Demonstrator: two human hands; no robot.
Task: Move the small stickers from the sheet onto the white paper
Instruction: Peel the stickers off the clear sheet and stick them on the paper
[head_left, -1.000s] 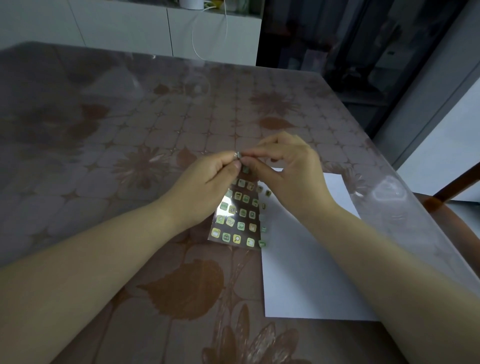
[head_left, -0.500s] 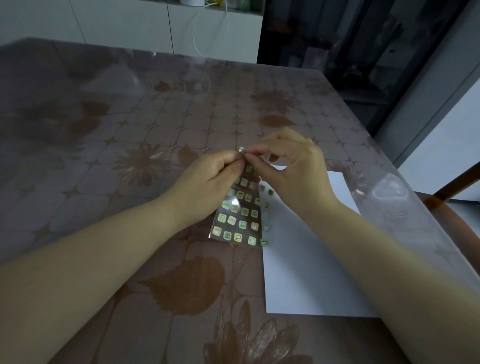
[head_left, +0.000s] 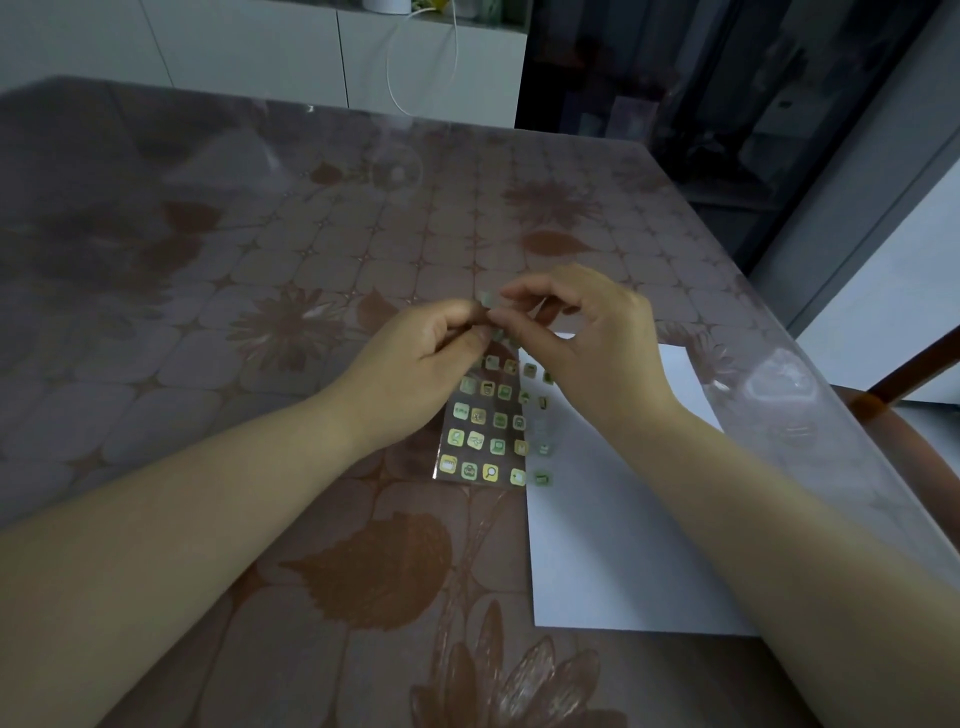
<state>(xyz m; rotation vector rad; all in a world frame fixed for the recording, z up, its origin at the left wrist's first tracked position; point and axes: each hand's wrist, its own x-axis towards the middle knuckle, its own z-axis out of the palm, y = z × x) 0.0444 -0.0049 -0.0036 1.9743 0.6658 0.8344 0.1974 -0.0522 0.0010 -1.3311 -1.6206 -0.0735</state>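
Note:
A clear sticker sheet (head_left: 485, 431) with rows of small green and yellow square stickers hangs tilted over the table, its top edge pinched by my left hand (head_left: 415, 358). My right hand (head_left: 582, 343) meets it at that top edge, thumb and forefinger pinched on one small pale sticker (head_left: 487, 300) that sticks up between the fingertips. The white paper (head_left: 613, 545) lies flat to the right of the sheet. Several stickers (head_left: 542, 462) sit in a column along the paper's left edge.
The table (head_left: 234, 312) has a brown floral cloth under a clear cover. Its right edge runs diagonally past the paper, with a wooden chair (head_left: 904, 405) beyond. White cabinets (head_left: 311, 52) and a hanging cable stand behind the far edge.
Both hands have lifted slightly and the right fingers have pulled a sticker up off the sheet's top edge. The sheet hangs a little lower on the table.

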